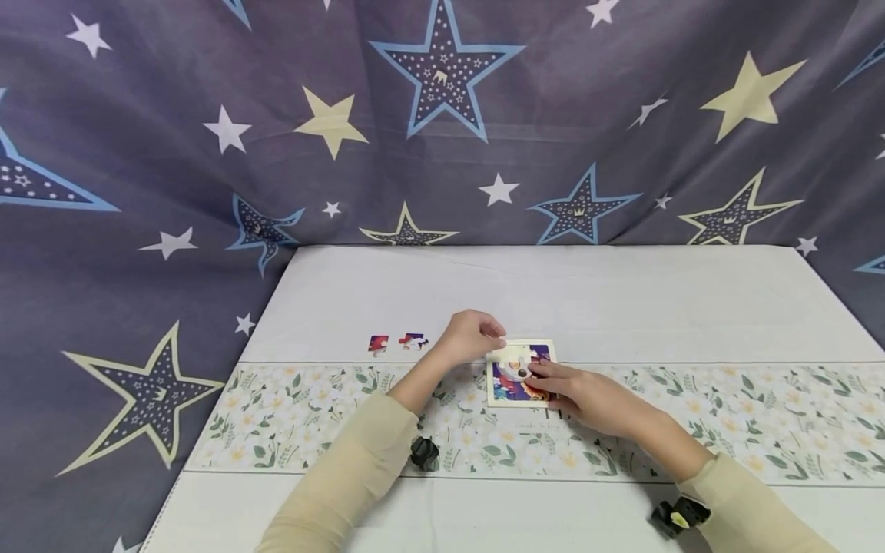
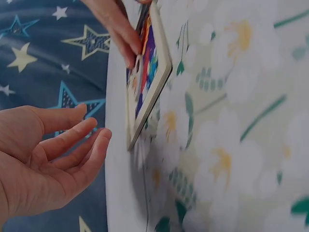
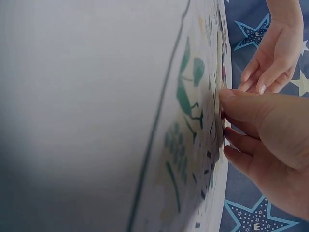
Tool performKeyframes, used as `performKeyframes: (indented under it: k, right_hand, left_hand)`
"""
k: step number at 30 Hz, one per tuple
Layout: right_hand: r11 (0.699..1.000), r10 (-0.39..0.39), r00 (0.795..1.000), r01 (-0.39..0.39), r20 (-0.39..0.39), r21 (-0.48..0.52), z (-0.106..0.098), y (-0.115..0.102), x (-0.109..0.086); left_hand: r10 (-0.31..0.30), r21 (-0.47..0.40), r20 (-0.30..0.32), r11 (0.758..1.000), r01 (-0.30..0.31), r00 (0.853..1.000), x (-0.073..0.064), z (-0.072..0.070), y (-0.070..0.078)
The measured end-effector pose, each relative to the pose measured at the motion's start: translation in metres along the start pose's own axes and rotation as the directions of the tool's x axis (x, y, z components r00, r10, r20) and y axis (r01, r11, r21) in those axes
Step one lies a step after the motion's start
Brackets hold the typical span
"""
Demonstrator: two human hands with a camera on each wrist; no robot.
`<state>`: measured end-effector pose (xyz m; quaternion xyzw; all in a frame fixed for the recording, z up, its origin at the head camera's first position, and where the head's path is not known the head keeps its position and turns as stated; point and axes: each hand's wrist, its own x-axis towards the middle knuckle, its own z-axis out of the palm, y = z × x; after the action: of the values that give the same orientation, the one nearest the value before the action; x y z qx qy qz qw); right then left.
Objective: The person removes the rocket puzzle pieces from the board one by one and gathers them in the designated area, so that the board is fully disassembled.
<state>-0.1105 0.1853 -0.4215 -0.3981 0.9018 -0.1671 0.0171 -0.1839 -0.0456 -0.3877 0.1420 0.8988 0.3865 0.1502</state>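
A puzzle tray (image 1: pixel 518 404) on the flower-printed tabletop (image 1: pixel 622 307).
The right hand (image 1: pixel 588 395), fingers outstretched, touches the flat, pale-rimmed tray, seemingly steadying it; the left hand (image 1: pixel 473 336), loosely curved and empty, is by its far-left corner; knobbed pieces (image 1: pixel 415 342) lie left of it, perhaps for easy reach; beyond hangs creased starry fabric (image 1: pixel 442 184).

The backdrop (image 1: pixel 442 188) looks like thin cloth, matt and softly creased, its stars apparently printed flat; the table cover (image 1: pixel 657 303) appears smooth, with a dull sheen and faint creases, though whether it is plastic or fabric cannot be told. The puzzle tray (image 2: pixel 164 60) has a pale, matt rim like wood or card; the loose puzzle pieces (image 1: pixel 413 342) look printed and smooth; the sleeves (image 1: pixel 353 476) are soft, matt cloth; the wrist devices (image 1: pixel 425 453) resemble black plastic.
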Motion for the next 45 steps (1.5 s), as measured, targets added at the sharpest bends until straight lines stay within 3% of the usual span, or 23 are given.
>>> performKeyframes:
  k: [16,25,36,45]
  right_hand:
    - [0.998,-0.055,0.998,0.055,-0.006,0.027,-0.001,0.004,-0.004]
    - [0.998,-0.049,0.999,0.048,0.003,0.039,-0.001,0.007,-0.005]
    - [0.999,-0.025,1.000,0.025,0.007,0.045,-0.001,0.006,-0.005]
    - [0.999,-0.014,1.000,0.014,0.000,0.044,0.000,0.005,-0.005]
  left_hand:
    - [0.032,0.031,0.103,0.999,-0.035,0.994,0.008,0.034,0.012]
    - [0.044,0.073,0.097,0.996,-0.052,0.994,0.009,0.041,0.016]
    - [0.053,0.053,0.079,0.997,-0.057,0.996,0.008,0.046,0.018]
    - [-0.004,-0.026,0.057,1.000,0.005,0.998,0.011,0.048,0.016]
